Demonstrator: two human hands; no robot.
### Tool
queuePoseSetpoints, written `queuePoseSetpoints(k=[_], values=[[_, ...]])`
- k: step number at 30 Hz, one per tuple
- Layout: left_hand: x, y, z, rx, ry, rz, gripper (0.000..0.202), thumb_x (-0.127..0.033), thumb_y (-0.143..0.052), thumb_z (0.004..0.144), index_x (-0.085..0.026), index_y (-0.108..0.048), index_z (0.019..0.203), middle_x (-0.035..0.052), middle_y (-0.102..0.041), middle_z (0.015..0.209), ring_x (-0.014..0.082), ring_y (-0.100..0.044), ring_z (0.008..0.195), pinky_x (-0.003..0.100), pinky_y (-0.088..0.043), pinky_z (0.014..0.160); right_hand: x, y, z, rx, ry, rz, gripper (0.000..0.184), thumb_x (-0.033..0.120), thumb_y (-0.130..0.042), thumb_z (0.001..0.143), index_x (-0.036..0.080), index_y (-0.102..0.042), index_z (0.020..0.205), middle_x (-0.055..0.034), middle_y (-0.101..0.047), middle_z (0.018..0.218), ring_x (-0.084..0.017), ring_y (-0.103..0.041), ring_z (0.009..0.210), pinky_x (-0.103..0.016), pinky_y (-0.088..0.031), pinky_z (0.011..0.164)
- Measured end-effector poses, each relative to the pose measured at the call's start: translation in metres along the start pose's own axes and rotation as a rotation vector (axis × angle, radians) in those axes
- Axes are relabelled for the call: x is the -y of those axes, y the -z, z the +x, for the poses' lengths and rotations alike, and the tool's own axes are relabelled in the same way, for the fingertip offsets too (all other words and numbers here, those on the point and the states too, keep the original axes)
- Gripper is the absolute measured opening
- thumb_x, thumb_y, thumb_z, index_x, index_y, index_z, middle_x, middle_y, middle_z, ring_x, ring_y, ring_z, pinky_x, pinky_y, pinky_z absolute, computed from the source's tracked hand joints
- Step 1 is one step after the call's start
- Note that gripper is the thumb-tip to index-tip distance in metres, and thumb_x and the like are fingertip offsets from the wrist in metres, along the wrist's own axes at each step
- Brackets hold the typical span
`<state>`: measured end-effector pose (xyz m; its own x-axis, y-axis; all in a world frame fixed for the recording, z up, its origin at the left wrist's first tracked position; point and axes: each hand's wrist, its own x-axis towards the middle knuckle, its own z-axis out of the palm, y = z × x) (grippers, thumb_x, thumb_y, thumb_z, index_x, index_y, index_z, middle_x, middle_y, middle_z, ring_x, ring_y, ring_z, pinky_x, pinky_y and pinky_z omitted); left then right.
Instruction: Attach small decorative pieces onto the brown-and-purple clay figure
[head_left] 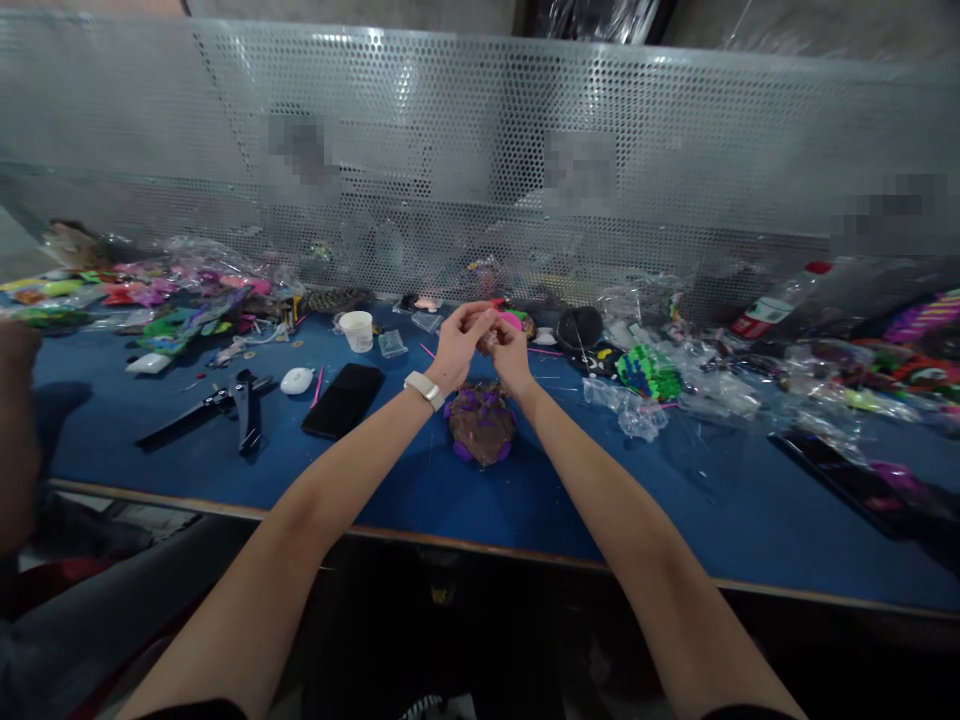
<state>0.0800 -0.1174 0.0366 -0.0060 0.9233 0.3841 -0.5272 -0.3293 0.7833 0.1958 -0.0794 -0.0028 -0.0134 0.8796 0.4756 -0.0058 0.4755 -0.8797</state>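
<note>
Both hands meet at the middle of the table, raised just past a brown lump with purple pieces on it [482,432], which looks like modelling clay. My left hand [459,345], below a pale watch on the wrist, is closed with fingertips pinched together. Against it, my right hand [510,358] is closed too, thumb and fingers bent inward. A small brownish bit shows between the fingertips, too small to name. Behind the hands a bright pink round thing [511,320] is partly covered.
Left of my arms lie a black phone [343,400], a white earbud case [297,381], a black folding stand [244,410] and a white cup [357,331]. Colourful clay packets and plastic bags crowd both sides. A perforated metal screen [450,150] rises behind. Another person's arm [16,430] is at far left.
</note>
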Motion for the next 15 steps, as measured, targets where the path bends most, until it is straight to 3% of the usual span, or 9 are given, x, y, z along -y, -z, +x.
queuePoseSetpoints(k=[5,9,15], values=[[-0.009,-0.001,0.003,-0.134,0.133,-0.115,0.048,-0.050,-0.091,0.099,-0.020,-0.061,0.075,-0.0055,-0.050,0.067,0.0094,-0.056,0.065,0.025,-0.051,0.069,0.008,-0.003,-0.006,0.019,0.031,-0.235,0.013,0.031,-0.072,0.074,0.027,-0.062,0.081,-0.0014,-0.067,0.081,-0.022,-0.059,0.077,-0.036,-0.053,0.072],[-0.014,0.003,0.007,-0.184,0.175,-0.148,0.050,-0.050,-0.084,0.105,-0.020,-0.059,0.073,-0.0068,-0.043,0.061,0.0087,-0.051,0.059,0.024,-0.046,0.064,0.016,-0.005,-0.013,0.054,0.042,-0.378,0.003,0.025,-0.068,0.075,0.025,-0.065,0.078,-0.0012,-0.068,0.074,-0.021,-0.058,0.070,-0.036,-0.048,0.070],[-0.019,0.014,0.017,-0.271,0.201,-0.147,0.055,-0.056,-0.086,0.101,-0.020,-0.058,0.070,-0.0092,-0.036,0.054,0.0089,-0.046,0.053,0.025,-0.046,0.061,0.027,-0.011,-0.019,0.121,0.085,-0.531,0.026,0.026,-0.070,0.086,0.027,-0.056,0.064,-0.0024,-0.062,0.062,-0.023,-0.055,0.064,-0.038,-0.043,0.070]])
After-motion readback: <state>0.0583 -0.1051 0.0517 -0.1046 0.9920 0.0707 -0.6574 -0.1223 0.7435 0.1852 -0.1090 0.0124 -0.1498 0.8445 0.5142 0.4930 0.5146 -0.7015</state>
